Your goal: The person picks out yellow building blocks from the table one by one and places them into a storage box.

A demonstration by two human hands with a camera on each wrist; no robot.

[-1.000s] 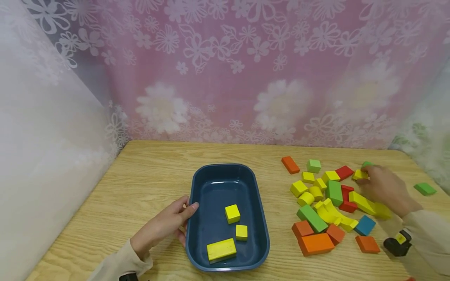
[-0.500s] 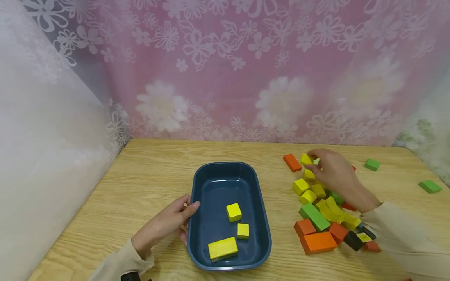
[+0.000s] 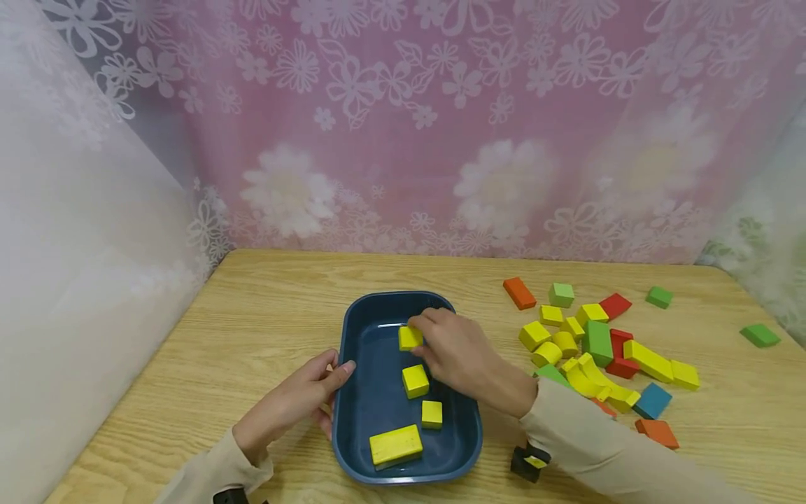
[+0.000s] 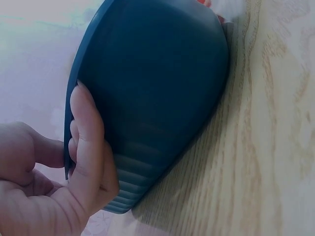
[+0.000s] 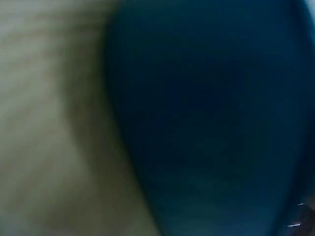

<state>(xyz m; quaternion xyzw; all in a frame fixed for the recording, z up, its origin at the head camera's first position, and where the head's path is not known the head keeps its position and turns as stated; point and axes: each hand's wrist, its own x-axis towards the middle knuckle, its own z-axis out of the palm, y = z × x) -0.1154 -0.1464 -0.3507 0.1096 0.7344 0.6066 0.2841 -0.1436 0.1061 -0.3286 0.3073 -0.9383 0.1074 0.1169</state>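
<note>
A dark blue rectangular tray (image 3: 371,311) lies on the wooden table. My left hand (image 3: 292,406) grips its left rim, thumb over the edge and fingers against the outer wall, as the left wrist view also shows. Over the tray's far right part, my right hand (image 3: 462,353) pinches a yellow block (image 3: 410,339) between thumb and fingers, low inside the tray; whether it touches the bottom I cannot tell. Below it in the tray are a yellow cube (image 3: 415,382), a smaller yellow cube (image 3: 432,415) and a yellow rectangular block (image 3: 396,446). The right wrist view is blurred, mostly tray wall (image 5: 206,118).
Right of the tray lies a loose group of blocks: yellow cylinders (image 3: 546,354), yellow arches (image 3: 585,378), a green block (image 3: 597,344), a red piece (image 3: 622,355), a blue block (image 3: 653,401) and orange ones (image 3: 657,433). My right forearm hides some. A floral curtain (image 3: 403,175) hangs behind the table.
My right hand has carried the yellow block from the far right of the block group leftward into the tray. The left hand and the tray have stayed in place.
</note>
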